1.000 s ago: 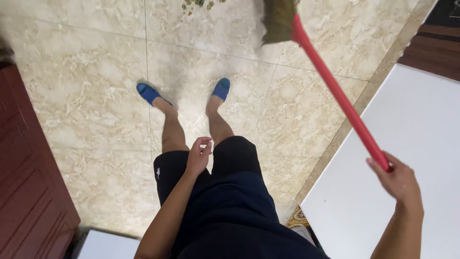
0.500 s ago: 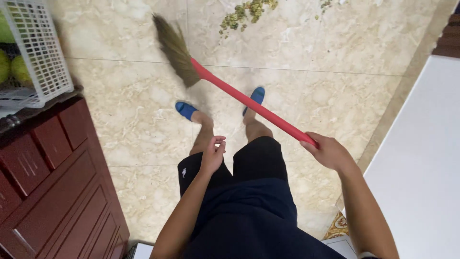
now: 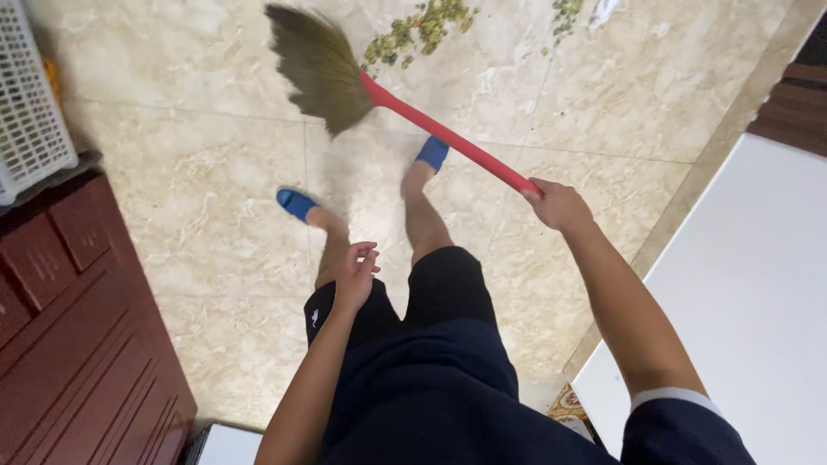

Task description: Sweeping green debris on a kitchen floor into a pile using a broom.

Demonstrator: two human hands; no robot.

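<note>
My right hand (image 3: 558,205) grips the red broom (image 3: 392,99), bristles now swung left across open floor (image 3: 215,215), left hand (image 3: 356,275) loose, empty.

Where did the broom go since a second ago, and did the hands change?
The broom swung from the upper right across to the left, its bristles now beside the green scraps. The right hand kept its grip on the red handle. The left hand stayed empty by the thigh.
</note>
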